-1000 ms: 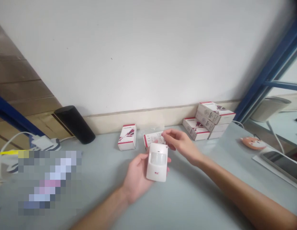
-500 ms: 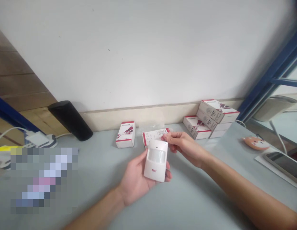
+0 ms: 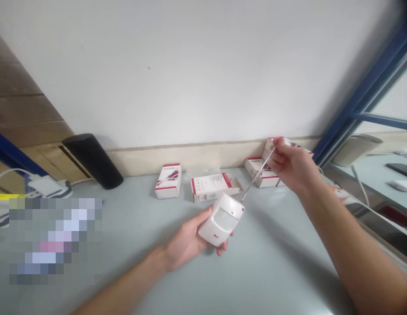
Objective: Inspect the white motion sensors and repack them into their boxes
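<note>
Left hand (image 3: 185, 243) cradles a white PIR motion sensor (image 3: 222, 221), which lies tilted across the palm. Thumb (image 3: 205, 217) presses its near edge; fingertips (image 3: 222, 249) curl beneath, showing past the lower side. Right hand (image 3: 291, 167) is raised, fingers (image 3: 278, 154) pinched on the upper end of a thin metal rod (image 3: 258, 174), whose lower end meets the sensor's top corner. Open white carton (image 3: 213, 187) lies on the grey table (image 3: 265, 262) just beyond the sensor; more red-trimmed boxes (image 3: 259, 178) sit behind the right hand.
</note>
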Tool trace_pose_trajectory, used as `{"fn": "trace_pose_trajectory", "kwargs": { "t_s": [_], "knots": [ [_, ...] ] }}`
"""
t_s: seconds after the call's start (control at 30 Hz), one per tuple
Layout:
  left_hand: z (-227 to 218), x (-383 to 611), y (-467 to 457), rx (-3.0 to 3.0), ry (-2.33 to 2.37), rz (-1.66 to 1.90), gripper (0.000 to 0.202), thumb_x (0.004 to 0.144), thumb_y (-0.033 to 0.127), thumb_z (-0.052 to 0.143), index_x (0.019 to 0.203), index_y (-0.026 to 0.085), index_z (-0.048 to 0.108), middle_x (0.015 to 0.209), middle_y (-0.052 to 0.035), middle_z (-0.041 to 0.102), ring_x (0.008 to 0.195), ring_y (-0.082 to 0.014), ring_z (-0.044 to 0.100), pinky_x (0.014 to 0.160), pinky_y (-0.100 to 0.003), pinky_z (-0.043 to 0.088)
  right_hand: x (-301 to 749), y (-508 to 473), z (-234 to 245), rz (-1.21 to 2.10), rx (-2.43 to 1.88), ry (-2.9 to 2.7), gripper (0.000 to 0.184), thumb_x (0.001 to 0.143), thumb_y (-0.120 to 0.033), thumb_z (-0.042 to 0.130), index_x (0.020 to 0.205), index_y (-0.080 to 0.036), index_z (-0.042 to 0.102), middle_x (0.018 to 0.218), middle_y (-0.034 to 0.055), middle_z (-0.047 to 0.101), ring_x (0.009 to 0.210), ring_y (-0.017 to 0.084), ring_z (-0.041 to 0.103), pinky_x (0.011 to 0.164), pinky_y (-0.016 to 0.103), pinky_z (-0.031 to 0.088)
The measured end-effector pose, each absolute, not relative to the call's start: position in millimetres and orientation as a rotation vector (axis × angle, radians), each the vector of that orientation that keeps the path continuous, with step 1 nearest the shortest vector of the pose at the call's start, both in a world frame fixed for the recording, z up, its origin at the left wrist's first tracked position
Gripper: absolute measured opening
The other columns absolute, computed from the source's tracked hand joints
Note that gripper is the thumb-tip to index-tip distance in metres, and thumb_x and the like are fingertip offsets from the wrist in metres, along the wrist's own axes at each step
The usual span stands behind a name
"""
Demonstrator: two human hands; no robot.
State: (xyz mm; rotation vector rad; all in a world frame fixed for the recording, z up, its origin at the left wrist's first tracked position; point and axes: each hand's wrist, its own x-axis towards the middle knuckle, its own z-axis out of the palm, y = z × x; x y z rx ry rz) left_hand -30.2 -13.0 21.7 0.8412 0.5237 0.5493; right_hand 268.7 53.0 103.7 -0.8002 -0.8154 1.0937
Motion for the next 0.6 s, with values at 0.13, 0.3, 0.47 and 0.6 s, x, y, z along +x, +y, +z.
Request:
{"fn": "trace_pose_trajectory", "kwargs": {
  "t_s": [0.13,0.3,0.47,0.6],
  "knots": [
    [25,-29,-13,0.901,0.546,0.553,0.056,0.107,0.053,0.035,0.126,0.010,0.065,0.100,-0.0166,0.069,0.075,-0.0223,0.065,0.067,-0.035,0.049,280,57,100,1.241,-0.741,-0.760,0.031,0.071,-0.024,0.092,0.079,-0.022,0.063,0.066,-0.0065,0.033,0.053,0.008,0.022,0.042,0.022,0.023],
    [25,-29,-10,0.898,0.523,0.542,0.054,0.106,0.051,0.035,0.133,0.011,0.060,0.102,-0.0167,0.069,0.075,-0.0222,0.065,0.062,-0.033,0.050,283,56,102,1.281,-0.716,-0.775,0.035,0.070,-0.022,0.094,0.079,-0.023,0.060,0.064,-0.0071,0.033,0.052,0.008,0.025,0.041,0.021,0.025],
    [31,-31,-11,0.931,0.479,0.532,0.050,0.106,0.047,0.035,0.141,0.016,0.052,0.104,-0.0164,0.069,0.074,-0.0238,0.067,0.054,-0.030,0.050,283,51,108,1.253,-0.738,-0.811,0.038,0.070,-0.029,0.096,0.081,-0.025,0.060,0.065,-0.0074,0.034,0.052,0.008,0.025,0.042,0.023,0.023],
    [34,-33,-13,0.941,0.468,0.541,0.046,0.105,0.043,0.036,0.140,0.019,0.053,0.101,-0.0147,0.070,0.070,-0.0231,0.067,0.049,-0.028,0.048,292,53,108,1.203,-0.816,-0.851,0.039,0.072,-0.034,0.094,0.079,-0.025,0.057,0.064,-0.0078,0.031,0.051,0.009,0.022,0.044,0.027,0.019]
  ]
}}
